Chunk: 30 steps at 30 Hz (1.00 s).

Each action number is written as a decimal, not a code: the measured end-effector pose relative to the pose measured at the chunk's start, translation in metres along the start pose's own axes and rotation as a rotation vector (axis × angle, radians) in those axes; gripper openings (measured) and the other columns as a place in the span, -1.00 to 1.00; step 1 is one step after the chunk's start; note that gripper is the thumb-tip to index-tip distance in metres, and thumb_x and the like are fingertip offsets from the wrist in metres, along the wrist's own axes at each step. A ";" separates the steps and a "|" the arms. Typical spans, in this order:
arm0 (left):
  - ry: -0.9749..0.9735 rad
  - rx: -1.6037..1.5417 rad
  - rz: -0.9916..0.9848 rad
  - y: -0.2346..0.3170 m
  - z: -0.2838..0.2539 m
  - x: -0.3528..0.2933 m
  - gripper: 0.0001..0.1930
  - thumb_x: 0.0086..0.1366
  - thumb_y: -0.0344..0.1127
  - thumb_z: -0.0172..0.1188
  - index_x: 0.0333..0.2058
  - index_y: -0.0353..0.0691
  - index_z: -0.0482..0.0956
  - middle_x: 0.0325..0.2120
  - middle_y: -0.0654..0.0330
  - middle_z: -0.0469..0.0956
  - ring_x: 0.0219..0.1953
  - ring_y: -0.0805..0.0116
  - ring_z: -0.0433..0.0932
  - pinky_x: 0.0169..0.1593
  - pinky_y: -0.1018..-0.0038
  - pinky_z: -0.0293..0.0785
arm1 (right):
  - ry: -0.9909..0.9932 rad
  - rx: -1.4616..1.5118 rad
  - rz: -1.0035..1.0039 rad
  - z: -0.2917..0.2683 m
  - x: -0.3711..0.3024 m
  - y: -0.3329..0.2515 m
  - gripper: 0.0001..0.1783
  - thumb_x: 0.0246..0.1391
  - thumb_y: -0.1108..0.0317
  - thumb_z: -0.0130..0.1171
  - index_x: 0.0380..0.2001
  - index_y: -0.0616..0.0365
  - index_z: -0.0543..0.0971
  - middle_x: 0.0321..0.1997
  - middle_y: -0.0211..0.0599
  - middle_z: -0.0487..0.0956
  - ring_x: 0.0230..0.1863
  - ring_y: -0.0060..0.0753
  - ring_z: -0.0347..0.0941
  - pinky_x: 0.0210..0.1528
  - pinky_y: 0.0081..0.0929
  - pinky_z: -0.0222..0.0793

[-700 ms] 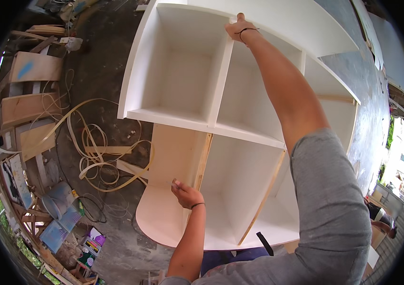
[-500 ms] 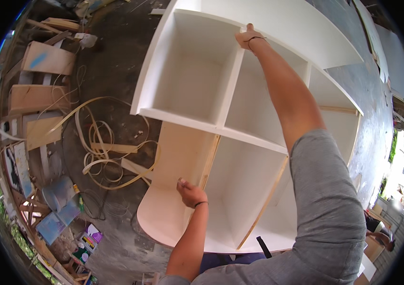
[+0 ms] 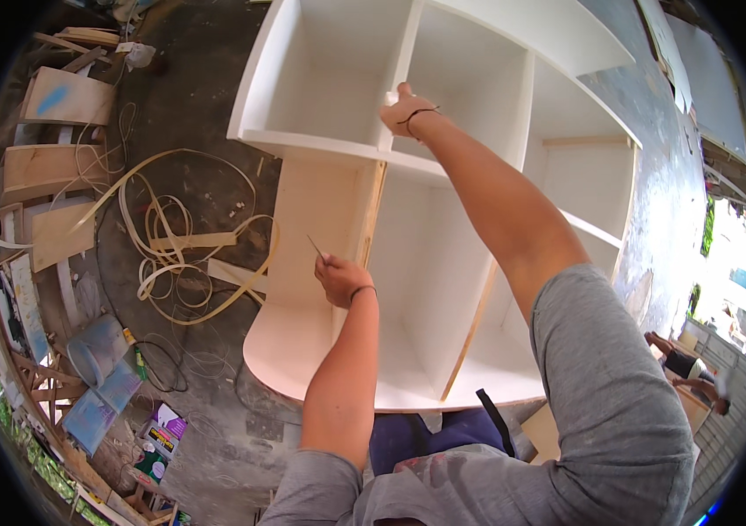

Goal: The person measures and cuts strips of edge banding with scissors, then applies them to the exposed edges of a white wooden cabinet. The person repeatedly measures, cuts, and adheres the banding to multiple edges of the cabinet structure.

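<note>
A large white cabinet (image 3: 320,140) with several open compartments lies before me. My right hand (image 3: 406,114) is closed at the front edge of an upright divider (image 3: 408,53) between two upper compartments. A small white thing (image 3: 390,98) shows beside its fingers; its kind is too small to tell. Lower and to the left, my left hand (image 3: 344,280) is closed around a thin, narrow blade-like tool (image 3: 313,244) that points up and left. That hand is over the curved end shelf, near a divider with a bare wooden edge (image 3: 373,206).
Coils of pale edging strip (image 3: 171,219) lie on the dark floor to the left, among wood offcuts. Wooden panels (image 3: 66,96) stand along the far left. A printed box (image 3: 162,430) is at lower left. Another person (image 3: 692,373) is at the right.
My right hand has moved down the divider, closer to the middle shelf. My left hand has turned, and the thin tool now shows. The view has shifted, with more of my lap visible.
</note>
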<state>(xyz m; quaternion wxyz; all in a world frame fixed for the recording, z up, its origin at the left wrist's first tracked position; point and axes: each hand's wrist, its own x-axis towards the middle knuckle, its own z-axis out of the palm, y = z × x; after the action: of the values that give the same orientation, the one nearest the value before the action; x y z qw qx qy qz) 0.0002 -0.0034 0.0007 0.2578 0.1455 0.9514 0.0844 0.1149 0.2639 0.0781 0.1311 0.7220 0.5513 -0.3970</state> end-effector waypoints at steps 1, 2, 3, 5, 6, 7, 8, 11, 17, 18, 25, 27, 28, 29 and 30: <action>-0.024 -0.003 -0.010 0.002 -0.003 -0.002 -0.54 0.48 -0.05 -0.38 0.05 -0.15 0.42 0.05 0.24 0.46 -0.08 0.11 0.55 -0.05 0.19 0.48 | -0.035 0.015 0.012 0.010 -0.011 0.002 -0.10 0.08 0.04 -0.13 0.42 0.15 -0.13 0.38 0.10 0.18 0.36 0.08 0.17 0.34 -0.23 0.13; -0.048 -0.006 -0.022 0.004 -0.006 -0.004 -0.54 0.48 -0.05 -0.39 0.06 -0.15 0.42 0.06 0.24 0.46 -0.07 0.12 0.55 -0.04 0.19 0.48 | -0.049 0.019 0.014 0.019 -0.022 0.005 -0.11 0.08 0.06 -0.13 0.42 0.15 -0.13 0.39 0.10 0.17 0.36 0.09 0.16 0.34 -0.22 0.13; -0.058 -0.014 -0.040 0.004 -0.010 -0.001 -0.54 0.48 -0.05 -0.39 0.06 -0.15 0.41 0.06 0.24 0.46 -0.07 0.13 0.55 -0.03 0.20 0.48 | -0.070 0.025 0.006 0.032 -0.033 0.003 -0.11 0.07 0.07 -0.14 0.41 0.16 -0.14 0.40 0.10 0.16 0.37 0.09 0.15 0.34 -0.22 0.14; -0.030 -0.030 -0.020 0.001 -0.006 0.004 -0.54 0.48 -0.05 -0.40 0.06 -0.14 0.41 0.05 0.24 0.46 -0.06 0.14 0.54 -0.02 0.19 0.47 | -0.058 0.035 -0.017 0.048 -0.052 0.005 -0.10 0.06 0.09 -0.13 0.42 0.15 -0.15 0.39 0.12 0.15 0.37 0.10 0.13 0.33 -0.21 0.15; -0.017 -0.036 -0.009 -0.002 -0.005 0.005 -0.53 0.48 -0.05 -0.41 0.07 -0.13 0.41 0.05 0.24 0.46 -0.05 0.14 0.54 -0.02 0.18 0.47 | -0.053 0.050 -0.020 0.055 -0.059 0.008 -0.10 0.06 0.10 -0.13 0.42 0.15 -0.16 0.39 0.12 0.15 0.38 0.10 0.12 0.33 -0.21 0.15; -0.026 -0.030 -0.004 -0.004 -0.003 0.003 -0.54 0.48 -0.05 -0.41 0.07 -0.13 0.41 0.06 0.24 0.46 -0.05 0.14 0.54 -0.02 0.18 0.47 | -0.048 0.084 -0.015 0.061 -0.061 0.012 -0.09 0.06 0.10 -0.12 0.42 0.15 -0.17 0.39 0.13 0.16 0.38 0.10 0.12 0.33 -0.22 0.15; -0.035 -0.025 0.000 -0.007 -0.002 0.001 -0.54 0.48 -0.06 -0.41 0.07 -0.12 0.41 0.06 0.25 0.46 -0.04 0.14 0.54 -0.02 0.17 0.46 | -0.043 0.118 -0.011 0.067 -0.064 0.018 -0.08 0.05 0.10 -0.11 0.42 0.14 -0.18 0.38 0.13 0.17 0.39 0.10 0.11 0.33 -0.24 0.16; -0.034 -0.071 0.013 -0.010 0.002 -0.001 -0.53 0.47 -0.03 -0.43 0.07 -0.10 0.40 0.03 0.19 0.48 -0.02 0.08 0.53 0.04 0.09 0.42 | 0.037 0.105 -0.057 0.072 -0.068 0.035 -0.06 0.06 0.03 -0.06 0.40 0.14 -0.16 0.28 0.23 0.30 0.29 0.16 0.25 0.27 -0.21 0.23; 0.037 -0.059 0.017 -0.012 0.016 0.004 -0.56 0.46 -0.02 -0.33 0.02 -0.10 0.45 -0.08 0.12 0.56 -0.07 0.03 0.56 -0.03 0.02 0.43 | 0.326 0.562 -0.345 0.145 -0.119 0.149 -0.09 0.02 0.15 0.19 0.31 0.15 -0.06 -0.18 0.03 0.57 -0.20 0.03 0.54 -0.09 -0.16 0.45; 0.092 -0.116 0.039 -0.012 0.012 0.001 -0.54 0.46 -0.02 -0.36 0.03 -0.11 0.45 -0.06 0.10 0.55 -0.05 0.02 0.55 -0.01 0.01 0.43 | 0.417 0.545 -0.420 0.160 -0.146 0.176 -0.10 -0.01 0.17 0.22 0.30 0.17 -0.02 -0.12 0.06 0.55 -0.13 0.04 0.52 -0.04 -0.17 0.43; 0.198 -0.248 0.180 -0.029 0.022 0.005 -0.48 0.45 -0.06 -0.36 0.07 -0.31 0.42 0.05 -0.10 0.47 0.08 -0.09 0.45 0.12 0.11 0.38 | 0.570 0.710 0.038 0.221 -0.301 0.501 -0.32 -0.15 0.49 0.26 0.11 0.25 0.30 -0.04 -0.06 0.46 0.00 -0.19 0.41 0.04 -0.25 0.38; 0.252 -0.485 0.299 -0.036 0.026 0.016 -0.52 0.42 -0.12 -0.31 0.01 -0.34 0.45 0.00 -0.12 0.49 0.05 -0.06 0.47 0.11 0.14 0.38 | 0.748 0.640 0.253 0.234 -0.340 0.606 -0.26 -0.20 0.44 0.32 0.13 0.28 0.30 0.04 -0.03 0.42 0.06 -0.13 0.38 0.11 -0.28 0.35; 0.270 -0.608 0.356 -0.039 0.027 0.022 -0.54 0.41 -0.14 -0.29 -0.02 -0.36 0.46 -0.03 -0.13 0.51 0.03 -0.04 0.48 0.11 0.16 0.37 | 0.863 0.452 0.316 0.241 -0.360 0.661 -0.22 -0.20 0.39 0.34 0.15 0.30 0.29 0.06 0.02 0.41 0.10 -0.03 0.36 0.14 -0.22 0.32; 0.312 -0.712 0.390 -0.050 0.012 0.047 -0.58 0.38 -0.18 -0.25 -0.08 -0.35 0.48 -0.09 -0.08 0.53 -0.03 0.01 0.49 0.07 0.20 0.38 | 0.852 0.366 0.399 0.241 -0.378 0.678 -0.21 -0.20 0.37 0.33 0.16 0.30 0.29 0.08 0.06 0.40 0.13 0.03 0.34 0.17 -0.19 0.30; 0.344 -0.822 0.421 -0.060 -0.004 0.063 -0.62 0.35 -0.22 -0.21 -0.14 -0.35 0.51 -0.15 -0.03 0.54 -0.09 0.06 0.51 0.02 0.24 0.39 | 0.846 0.269 0.483 0.237 -0.395 0.694 -0.21 -0.20 0.35 0.33 0.16 0.30 0.29 0.10 0.10 0.38 0.15 0.09 0.31 0.19 -0.15 0.28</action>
<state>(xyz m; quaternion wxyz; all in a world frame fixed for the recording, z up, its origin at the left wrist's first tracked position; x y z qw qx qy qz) -0.0675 -0.0403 -0.0393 0.1104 0.2048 0.8182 0.5258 0.6077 -0.4066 0.0346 -0.1099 0.9370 0.3175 -0.0958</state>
